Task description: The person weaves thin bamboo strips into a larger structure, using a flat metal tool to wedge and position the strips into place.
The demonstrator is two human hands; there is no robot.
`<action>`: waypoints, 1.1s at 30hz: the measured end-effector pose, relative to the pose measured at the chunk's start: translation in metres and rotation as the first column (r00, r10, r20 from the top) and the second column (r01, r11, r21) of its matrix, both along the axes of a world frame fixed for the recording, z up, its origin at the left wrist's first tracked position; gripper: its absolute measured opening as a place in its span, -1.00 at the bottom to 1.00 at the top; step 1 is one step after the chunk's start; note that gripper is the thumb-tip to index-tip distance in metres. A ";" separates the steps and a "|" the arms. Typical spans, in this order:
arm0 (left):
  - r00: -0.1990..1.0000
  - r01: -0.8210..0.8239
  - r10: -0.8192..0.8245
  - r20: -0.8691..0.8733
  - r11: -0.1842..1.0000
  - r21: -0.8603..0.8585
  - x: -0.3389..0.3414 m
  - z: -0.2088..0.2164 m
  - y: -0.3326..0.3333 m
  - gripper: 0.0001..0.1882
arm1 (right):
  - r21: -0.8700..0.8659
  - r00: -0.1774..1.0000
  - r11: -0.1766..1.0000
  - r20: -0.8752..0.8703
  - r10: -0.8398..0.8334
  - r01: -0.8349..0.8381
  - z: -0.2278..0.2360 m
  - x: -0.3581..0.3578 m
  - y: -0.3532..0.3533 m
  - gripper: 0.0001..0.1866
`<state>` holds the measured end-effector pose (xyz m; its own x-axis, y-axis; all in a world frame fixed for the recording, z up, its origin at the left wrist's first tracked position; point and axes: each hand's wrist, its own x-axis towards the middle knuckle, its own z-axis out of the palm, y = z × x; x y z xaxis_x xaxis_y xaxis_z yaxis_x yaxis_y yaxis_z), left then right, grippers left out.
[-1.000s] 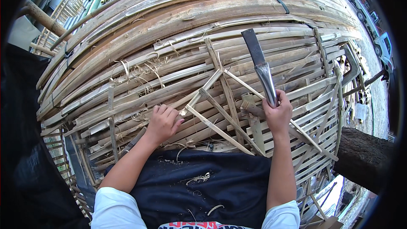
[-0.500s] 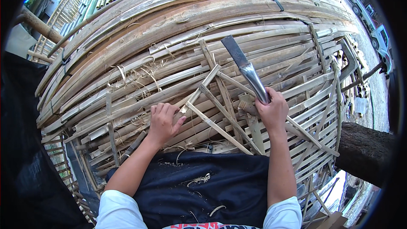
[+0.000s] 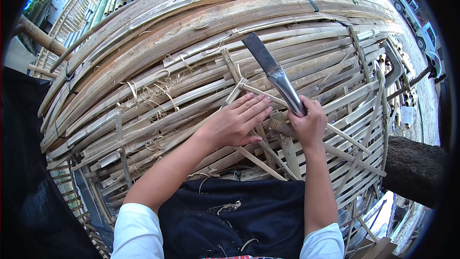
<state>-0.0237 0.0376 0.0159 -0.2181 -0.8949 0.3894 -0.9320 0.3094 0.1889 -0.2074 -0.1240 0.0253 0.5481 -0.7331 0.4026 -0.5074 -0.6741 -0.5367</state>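
My right hand [image 3: 308, 123] is closed round the tubular metal handle of a knife [image 3: 282, 86]. Its dark, broad, square-ended blade points up and to the left over the bamboo. My left hand [image 3: 235, 123] lies flat with fingers stretched toward the knife, palm down over crossed bamboo strips. It covers part of a pale strip [image 3: 235, 92], whose upper end shows above the fingers. Another thin strip [image 3: 261, 163] comes out below the hand and slants down to the right. Whether the palm presses on these strips I cannot tell.
Split bamboo slats [image 3: 187, 74] form a wide pile ahead, with curled shavings [image 3: 165, 86] on it. A dark cloth [image 3: 230, 225] covers my lap. To the right are a slatted bamboo panel [image 3: 354, 129] and a thick trunk [image 3: 414, 170]. Green poles [image 3: 112, 0] stand behind.
My left hand has moved right and slightly up from the strip's lower end, and its fingers have straightened. My right hand keeps the knife in nearly the same place.
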 end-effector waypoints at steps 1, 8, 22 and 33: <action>1.000 -0.023 0.022 0.006 0.999 0.030 0.002 -0.002 -0.005 -0.19 | 0.001 1.000 1.000 -0.003 0.003 -0.003 0.000 0.001 -0.002 -0.60; 0.995 -0.062 0.057 0.078 0.996 0.057 0.004 -0.008 -0.017 -0.14 | 0.025 0.999 0.999 -0.036 -0.039 0.040 -0.002 0.002 -0.010 -0.60; 0.984 -0.059 0.046 0.169 0.996 0.068 0.013 -0.007 -0.030 -0.23 | 0.036 0.998 0.998 -0.046 -0.046 0.047 -0.003 0.001 -0.010 -0.60; 0.981 -0.074 0.055 0.185 0.993 0.093 0.013 -0.009 -0.029 -0.20 | 0.020 0.997 0.998 -0.049 -0.051 0.052 -0.004 0.002 -0.010 -0.60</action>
